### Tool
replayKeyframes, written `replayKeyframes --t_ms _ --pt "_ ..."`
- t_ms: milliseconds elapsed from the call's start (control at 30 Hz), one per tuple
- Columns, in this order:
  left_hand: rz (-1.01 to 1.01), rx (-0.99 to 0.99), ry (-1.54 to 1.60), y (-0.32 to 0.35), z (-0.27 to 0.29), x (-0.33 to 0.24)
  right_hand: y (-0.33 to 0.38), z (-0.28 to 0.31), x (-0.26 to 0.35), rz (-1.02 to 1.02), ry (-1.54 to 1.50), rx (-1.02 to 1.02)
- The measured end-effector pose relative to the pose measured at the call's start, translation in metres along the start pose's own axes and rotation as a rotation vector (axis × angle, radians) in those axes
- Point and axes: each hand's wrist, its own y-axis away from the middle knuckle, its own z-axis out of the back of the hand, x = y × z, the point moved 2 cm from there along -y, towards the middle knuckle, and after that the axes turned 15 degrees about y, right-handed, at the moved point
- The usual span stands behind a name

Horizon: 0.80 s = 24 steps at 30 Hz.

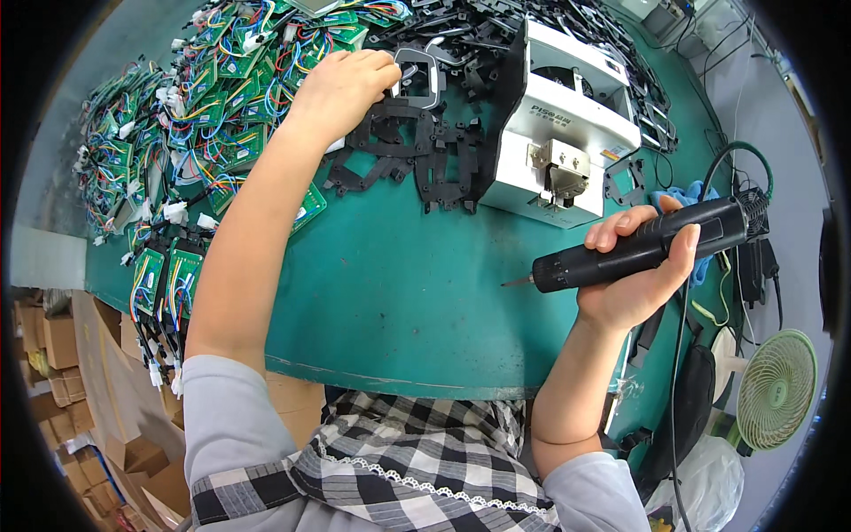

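My right hand (640, 266) is wrapped round a black electric screwdriver (643, 244). Its thin bit points left over the green table (381, 301). My left arm reaches forward, and my left hand (348, 93) is closed at the near-left side of a light grey plastic frame (434, 84), with the fingertips partly hidden. Black plastic brackets (448, 164) lie loosely just below that frame. Left of my left hand is a heap of green circuit boards (239, 146) with coloured wires and white connectors.
A white screw feeder machine (563, 115) with a metal outlet stands right of the brackets. More black parts (470, 22) pile up behind. A green fan (776, 390), a blue cloth (683, 197) and the screwdriver's cable (681, 390) are at the right. Cardboard boxes (62, 341) lie lower left.
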Motion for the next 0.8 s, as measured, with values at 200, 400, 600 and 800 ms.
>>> replayKeyframes --t_ms 200,400,600,800 --pt "-0.141 -0.144 -0.078 0.004 -0.013 0.006 0.003 -0.007 0.000 0.020 -0.029 0.018" --pt "-0.299 0.056 -0.057 -0.007 -0.005 -0.005 -0.005 0.013 -0.002 0.073 0.061 0.014" --pt "-0.232 -0.511 -0.044 0.009 0.021 -0.016 -0.009 0.016 0.001 0.036 0.028 -0.033" --pt "-0.049 -0.169 0.667 0.082 0.015 -0.154 -0.019 0.034 0.007 0.035 -0.107 -0.034"
